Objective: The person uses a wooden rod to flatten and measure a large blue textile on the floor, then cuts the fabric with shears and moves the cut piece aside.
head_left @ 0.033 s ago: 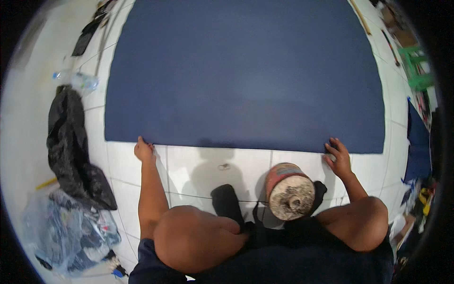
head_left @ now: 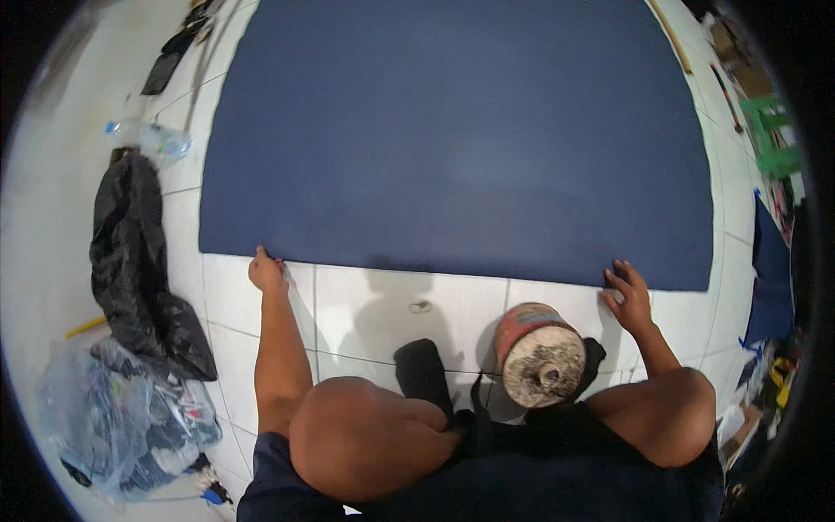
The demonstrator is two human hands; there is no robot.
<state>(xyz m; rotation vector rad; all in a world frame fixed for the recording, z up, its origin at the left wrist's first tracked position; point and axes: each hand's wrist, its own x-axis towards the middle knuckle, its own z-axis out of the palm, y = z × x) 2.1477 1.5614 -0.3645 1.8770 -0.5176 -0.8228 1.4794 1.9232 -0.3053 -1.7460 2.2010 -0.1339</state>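
A clear plastic bag stuffed with dark clothes is seen at lower left, a black bag and a plastic bottle beyond it. A large blue sheet is spread flat on the white tiled floor; its near edge is pinched by the closed left hand and pressed by the spread right hand. Bare tile is left between that edge and the knees, apart from a crusted drum.

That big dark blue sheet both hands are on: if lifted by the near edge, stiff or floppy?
Probably floppy: the blue sheet lies wholly flat on the tiled floor. With the left hand and right hand far apart, its middle would likely sag.
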